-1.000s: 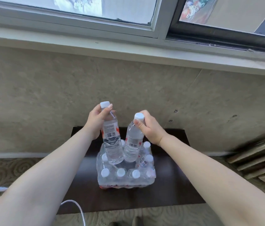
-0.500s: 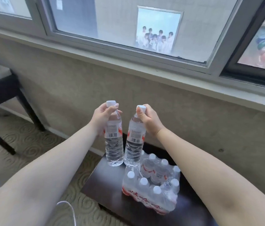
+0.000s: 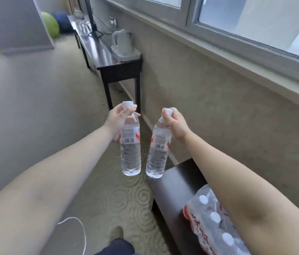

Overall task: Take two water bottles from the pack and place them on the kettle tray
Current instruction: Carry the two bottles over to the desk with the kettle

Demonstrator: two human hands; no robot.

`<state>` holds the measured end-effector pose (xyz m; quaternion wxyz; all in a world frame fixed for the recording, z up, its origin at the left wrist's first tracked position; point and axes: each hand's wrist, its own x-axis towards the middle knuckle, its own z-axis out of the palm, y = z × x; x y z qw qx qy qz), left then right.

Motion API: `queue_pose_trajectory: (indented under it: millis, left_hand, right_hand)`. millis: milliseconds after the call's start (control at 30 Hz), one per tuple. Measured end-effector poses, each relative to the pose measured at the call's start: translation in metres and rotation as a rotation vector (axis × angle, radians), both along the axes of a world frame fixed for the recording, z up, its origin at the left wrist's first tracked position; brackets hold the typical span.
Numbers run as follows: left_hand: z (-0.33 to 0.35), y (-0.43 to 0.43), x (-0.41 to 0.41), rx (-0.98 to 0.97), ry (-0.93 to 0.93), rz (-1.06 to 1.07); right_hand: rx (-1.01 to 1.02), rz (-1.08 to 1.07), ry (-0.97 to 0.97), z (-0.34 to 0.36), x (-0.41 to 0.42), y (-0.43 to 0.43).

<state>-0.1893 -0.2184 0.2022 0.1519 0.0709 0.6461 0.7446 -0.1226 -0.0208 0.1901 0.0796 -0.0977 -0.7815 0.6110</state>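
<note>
The left hand (image 3: 118, 118) and right hand (image 3: 175, 124) each grip a clear plastic water bottle (image 3: 130, 144) (image 3: 157, 150) by the neck; the white kettle (image 3: 122, 41) on its white tray (image 3: 135, 53) stands far on a dark bench (image 3: 108, 57).

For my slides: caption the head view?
Left hand and right hand carry two bottles by the necks toward the distant kettle.

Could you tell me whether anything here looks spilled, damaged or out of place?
Nothing stands out. Each hand, left and right, holds a capped bottle by the neck; no water is spilled, and the kettle stands upright on its tray.
</note>
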Motion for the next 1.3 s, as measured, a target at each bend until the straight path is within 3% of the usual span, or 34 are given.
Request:
queue_pose_trajectory:
  millis: [300,700,1300]
  left_hand:
    - [-0.023,-0.103,-0.062,0.003,-0.028,0.234]
    - [-0.045,-0.237,-0.227,0.029,-0.053,0.322]
    - [-0.049,-0.335,-0.493,0.031,-0.102,0.407]
  right_hand:
    - [0.036,0.187,-0.037,-0.014,-0.102,-0.095]
    - [0.086,0.380,-0.122,-0.011,-0.300,-0.234]
    - [-0.005,0.412,-0.105,-0.023,-0.580,-0.347]
